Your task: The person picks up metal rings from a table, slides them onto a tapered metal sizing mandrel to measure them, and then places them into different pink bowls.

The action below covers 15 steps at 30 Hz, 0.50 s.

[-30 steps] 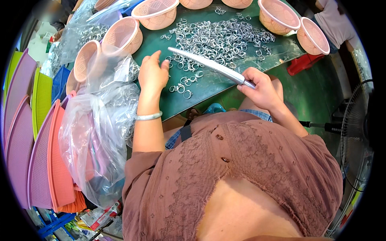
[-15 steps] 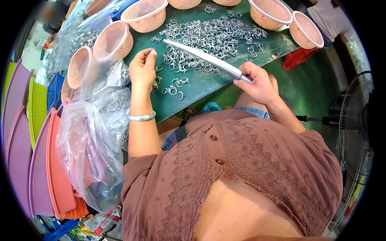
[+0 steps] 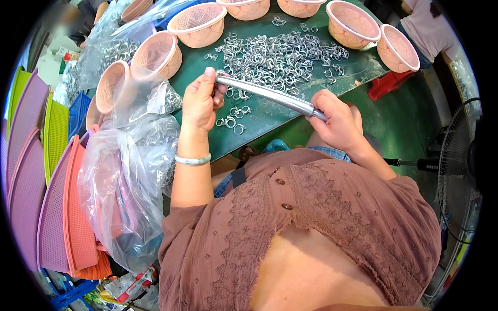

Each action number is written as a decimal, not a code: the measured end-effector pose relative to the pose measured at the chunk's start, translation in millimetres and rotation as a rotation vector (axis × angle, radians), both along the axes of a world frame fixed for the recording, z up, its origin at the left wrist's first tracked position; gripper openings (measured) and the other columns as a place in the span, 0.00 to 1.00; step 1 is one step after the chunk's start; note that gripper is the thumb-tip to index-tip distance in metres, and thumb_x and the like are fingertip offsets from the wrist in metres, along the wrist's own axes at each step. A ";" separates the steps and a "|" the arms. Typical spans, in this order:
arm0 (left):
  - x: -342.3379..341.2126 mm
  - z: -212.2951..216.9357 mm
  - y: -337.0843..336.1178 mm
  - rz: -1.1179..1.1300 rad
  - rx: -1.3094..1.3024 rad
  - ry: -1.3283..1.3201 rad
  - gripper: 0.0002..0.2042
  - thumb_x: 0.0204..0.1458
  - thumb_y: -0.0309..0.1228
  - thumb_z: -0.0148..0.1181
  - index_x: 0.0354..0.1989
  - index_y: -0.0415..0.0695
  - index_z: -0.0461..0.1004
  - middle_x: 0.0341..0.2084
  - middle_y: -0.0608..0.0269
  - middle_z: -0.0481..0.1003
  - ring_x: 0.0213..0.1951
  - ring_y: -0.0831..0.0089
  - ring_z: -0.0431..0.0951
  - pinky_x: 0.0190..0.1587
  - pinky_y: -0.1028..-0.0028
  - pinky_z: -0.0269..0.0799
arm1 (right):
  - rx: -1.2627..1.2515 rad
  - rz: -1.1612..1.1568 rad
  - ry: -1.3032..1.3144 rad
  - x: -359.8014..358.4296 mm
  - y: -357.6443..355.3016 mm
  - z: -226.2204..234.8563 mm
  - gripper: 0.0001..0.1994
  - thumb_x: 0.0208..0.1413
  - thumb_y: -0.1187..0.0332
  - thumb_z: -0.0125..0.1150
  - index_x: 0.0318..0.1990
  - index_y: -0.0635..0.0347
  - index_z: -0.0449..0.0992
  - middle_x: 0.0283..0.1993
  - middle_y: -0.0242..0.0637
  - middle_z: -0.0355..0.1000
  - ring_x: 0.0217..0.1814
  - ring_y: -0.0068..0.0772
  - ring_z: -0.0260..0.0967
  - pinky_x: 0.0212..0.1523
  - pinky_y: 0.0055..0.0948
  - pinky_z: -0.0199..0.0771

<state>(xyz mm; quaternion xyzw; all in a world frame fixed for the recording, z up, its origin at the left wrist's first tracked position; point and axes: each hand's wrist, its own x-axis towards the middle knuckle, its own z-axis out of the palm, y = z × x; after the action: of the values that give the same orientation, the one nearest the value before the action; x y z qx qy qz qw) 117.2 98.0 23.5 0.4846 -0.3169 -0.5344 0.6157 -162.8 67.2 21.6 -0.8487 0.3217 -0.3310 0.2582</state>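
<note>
My right hand (image 3: 334, 116) is closed round the handle of a silvery ring mandrel (image 3: 267, 94), a tapered metal stick that slants up to the left. At its thin end my left hand (image 3: 199, 101) pinches a small silver ring (image 3: 220, 74). The fingers partly cover that ring, and I cannot tell whether it sits round the tip or only touches it. Just beyond the stick a wide heap of silver rings (image 3: 280, 59) is spread over the green table (image 3: 207, 137). Several loose rings (image 3: 232, 122) lie nearer to me, below my left fingers.
Peach plastic baskets, such as one (image 3: 197, 26) at the back, curve around the table's far side. Clear plastic bags (image 3: 124, 181) and stacked coloured baskets (image 3: 52, 207) crowd the left. A red stool (image 3: 389, 85) and a fan (image 3: 459, 140) stand to the right.
My left hand has moved right, bringing the pinched ring to the mandrel's tip. The mandrel's thin end now sits slightly lower in view; my right hand keeps its hold.
</note>
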 end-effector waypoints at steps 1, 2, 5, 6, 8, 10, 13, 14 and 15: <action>-2.7 -1.2 -0.3 0.007 0.017 -0.055 0.19 0.55 0.46 0.51 0.30 0.39 0.73 0.15 0.69 0.67 0.14 0.85 0.57 0.16 0.84 0.50 | -0.009 -0.012 0.025 0.5 1.4 1.0 0.10 0.39 0.76 0.61 0.28 0.64 0.66 0.29 0.41 0.63 0.28 0.45 0.64 0.29 0.34 0.65; -7.5 -1.5 -0.1 0.032 0.047 -0.075 0.19 0.55 0.46 0.51 0.30 0.39 0.73 0.15 0.69 0.67 0.14 0.85 0.57 0.16 0.84 0.50 | -0.012 -0.005 0.008 2.2 1.7 -0.8 0.09 0.39 0.76 0.61 0.28 0.64 0.66 0.29 0.42 0.63 0.28 0.45 0.64 0.29 0.34 0.65; -15.6 -5.1 3.0 0.032 0.092 -0.078 0.21 0.55 0.46 0.50 0.37 0.37 0.72 0.18 0.67 0.69 0.15 0.84 0.59 0.17 0.84 0.51 | 0.025 0.038 -0.051 7.2 -2.5 -10.0 0.09 0.40 0.75 0.61 0.27 0.64 0.66 0.27 0.41 0.64 0.27 0.43 0.65 0.28 0.33 0.65; -16.6 -4.1 5.0 -0.018 0.007 0.031 0.20 0.56 0.45 0.50 0.39 0.36 0.71 0.19 0.66 0.69 0.16 0.84 0.59 0.18 0.85 0.52 | 0.071 0.068 -0.074 7.8 -4.3 -11.2 0.09 0.40 0.75 0.61 0.27 0.64 0.66 0.27 0.41 0.64 0.27 0.40 0.65 0.28 0.32 0.64; -17.9 -2.5 7.5 -0.120 -0.162 0.252 0.19 0.57 0.42 0.49 0.45 0.35 0.69 0.22 0.65 0.70 0.17 0.84 0.61 0.19 0.86 0.54 | 0.219 0.098 -0.106 8.0 -5.6 -12.1 0.08 0.41 0.75 0.62 0.27 0.64 0.67 0.26 0.39 0.64 0.26 0.35 0.65 0.28 0.30 0.63; -13.4 -4.2 9.0 -0.200 -0.219 0.286 0.18 0.57 0.33 0.50 0.54 0.36 0.64 0.26 0.64 0.70 0.19 0.85 0.61 0.21 0.86 0.55 | 0.425 0.102 -0.126 7.1 -5.6 -12.3 0.08 0.42 0.74 0.62 0.27 0.65 0.68 0.25 0.37 0.64 0.26 0.29 0.64 0.27 0.28 0.62; -10.9 -4.4 9.7 -0.253 -0.214 0.301 0.17 0.54 0.25 0.52 0.53 0.37 0.64 0.28 0.65 0.70 0.19 0.86 0.59 0.21 0.86 0.53 | 0.509 0.122 -0.156 7.3 -6.0 -11.6 0.07 0.42 0.74 0.62 0.27 0.65 0.69 0.25 0.35 0.64 0.26 0.24 0.62 0.27 0.26 0.62; -11.0 -6.1 9.8 -0.254 -0.204 0.283 0.16 0.54 0.25 0.52 0.52 0.37 0.65 0.27 0.66 0.70 0.19 0.86 0.59 0.21 0.86 0.53 | 0.504 0.131 -0.169 7.9 -5.5 -11.5 0.07 0.42 0.74 0.62 0.27 0.65 0.69 0.25 0.35 0.64 0.26 0.24 0.62 0.27 0.26 0.62; -11.4 -7.3 9.8 -0.254 -0.194 0.265 0.16 0.54 0.25 0.52 0.51 0.36 0.66 0.27 0.66 0.70 0.19 0.86 0.59 0.21 0.86 0.53 | 0.499 0.140 -0.182 9.1 -4.7 -11.1 0.07 0.42 0.74 0.62 0.27 0.65 0.69 0.25 0.35 0.63 0.26 0.25 0.62 0.27 0.26 0.62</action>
<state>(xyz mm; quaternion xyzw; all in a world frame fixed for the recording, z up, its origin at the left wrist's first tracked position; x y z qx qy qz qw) 105.7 107.7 16.2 0.3048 -0.3417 -0.6339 0.6232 -153.7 62.5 10.5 -0.7459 0.3093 -0.2976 0.5093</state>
